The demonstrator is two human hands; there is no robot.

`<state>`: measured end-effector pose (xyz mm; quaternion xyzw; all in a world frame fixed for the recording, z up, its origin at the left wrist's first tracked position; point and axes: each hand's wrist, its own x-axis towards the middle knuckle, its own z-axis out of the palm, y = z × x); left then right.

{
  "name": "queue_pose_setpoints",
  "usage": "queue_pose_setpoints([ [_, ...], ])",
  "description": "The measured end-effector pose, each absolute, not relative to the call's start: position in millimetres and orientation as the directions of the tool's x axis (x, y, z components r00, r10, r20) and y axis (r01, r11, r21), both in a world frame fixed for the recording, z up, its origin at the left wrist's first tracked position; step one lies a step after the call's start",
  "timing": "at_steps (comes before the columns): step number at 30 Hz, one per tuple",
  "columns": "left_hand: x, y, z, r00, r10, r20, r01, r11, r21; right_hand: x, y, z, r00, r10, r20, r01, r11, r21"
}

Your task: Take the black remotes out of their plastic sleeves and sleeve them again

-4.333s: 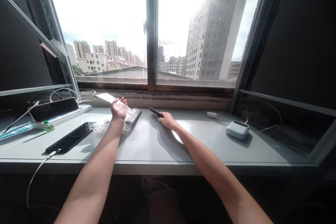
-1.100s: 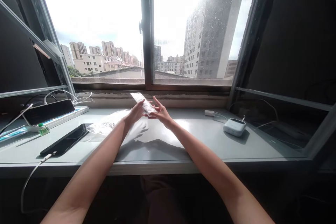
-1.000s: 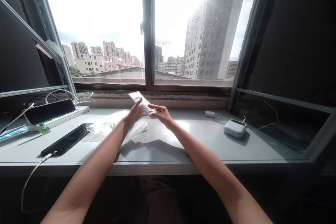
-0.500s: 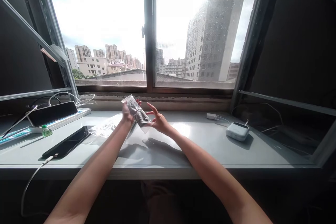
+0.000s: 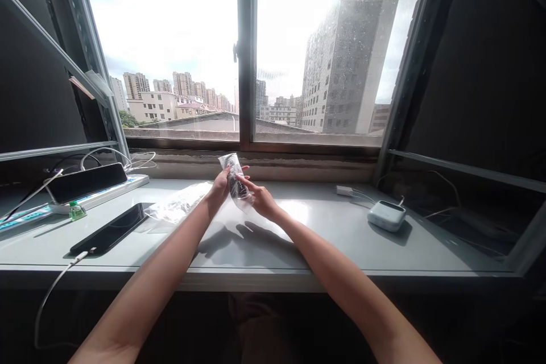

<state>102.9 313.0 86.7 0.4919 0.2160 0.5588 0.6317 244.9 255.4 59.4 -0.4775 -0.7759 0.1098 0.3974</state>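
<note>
A clear plastic packet with a dark item inside (image 5: 237, 186) is held up above the desk, tilted. What the dark item is cannot be made out. My left hand (image 5: 219, 186) is closed around the packet's left side, thumb on its front. My right hand (image 5: 262, 201) grips its right side, with fingers laid over the front. Crumpled clear plastic wrapping (image 5: 181, 203) lies on the desk, left of the packet and beside my left forearm.
On the left lie a black phone (image 5: 111, 230) with a white cable, a second phone (image 5: 87, 183) propped on a power strip (image 5: 135, 182), and a small green bottle (image 5: 77, 211). On the right sit a pale power bank (image 5: 386, 216) and a white plug (image 5: 344, 190). A window stands behind the desk.
My left hand has moved right with the packet, which now stands more upright. My right hand's fingers, spread beside it before, have come down onto the packet.
</note>
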Motion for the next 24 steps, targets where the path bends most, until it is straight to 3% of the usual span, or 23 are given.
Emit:
queue_pose_setpoints([
  [8, 103.0, 313.1, 85.6, 0.377, 0.875, 0.303, -0.392, -0.146, 0.908, 248.3, 252.4, 61.4, -0.174, 0.868, 0.464, 0.744, 0.425, -0.516],
  [17, 99.5, 318.2, 86.8, 0.328, 0.912, 0.246, -0.386, -0.109, 0.916, 250.0, 257.0, 61.2, -0.074, 0.842, 0.535, 0.728, 0.412, -0.548],
  [24, 99.1, 320.7, 85.6, 0.300, 0.925, 0.234, -0.398, -0.102, 0.912, 252.6, 259.0, 60.8, -0.096, 0.828, 0.552, 0.680, 0.460, -0.571],
])
